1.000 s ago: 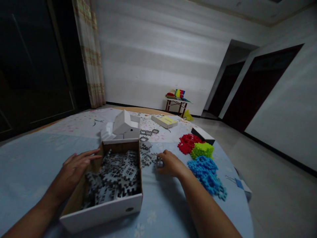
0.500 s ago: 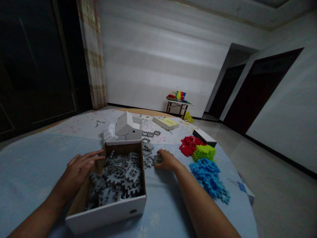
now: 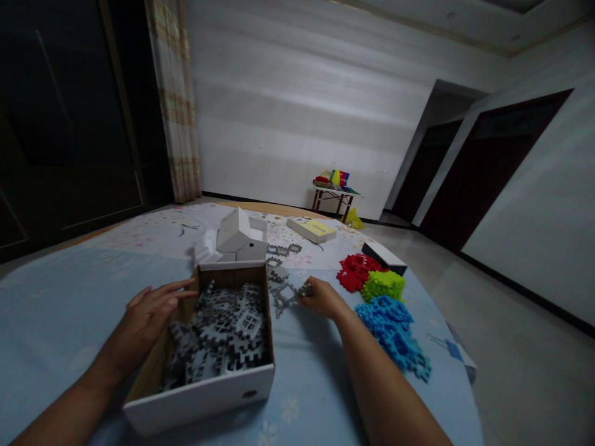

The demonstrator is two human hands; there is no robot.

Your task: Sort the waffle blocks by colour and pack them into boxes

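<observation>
A white cardboard box (image 3: 199,396) stands in front of me, filled with grey interlocking plastic building pieces (image 3: 227,322). Some of these have window-like openings. My left hand (image 3: 151,319) lies against the box's left rim, its fingers stretched out over the edge and holding nothing. To the right of the box, my right hand (image 3: 320,297) pinches a grey interlocking piece (image 3: 304,291) between thumb and fingers, just above the table. More loose grey pieces (image 3: 283,294) lie between that hand and the box, partly overlapping.
Red (image 3: 357,271), lime-green (image 3: 383,286) and blue pieces (image 3: 390,328) lie heaped on the right. Behind the box sit an open white box (image 3: 239,235) and a yellow-and-white flat box (image 3: 311,230). A dark-sided white box (image 3: 385,257) lies beyond the red heap.
My right hand has shifted slightly right, drawing a grey piece away from the loose ones. The left hand stays at the box rim.
</observation>
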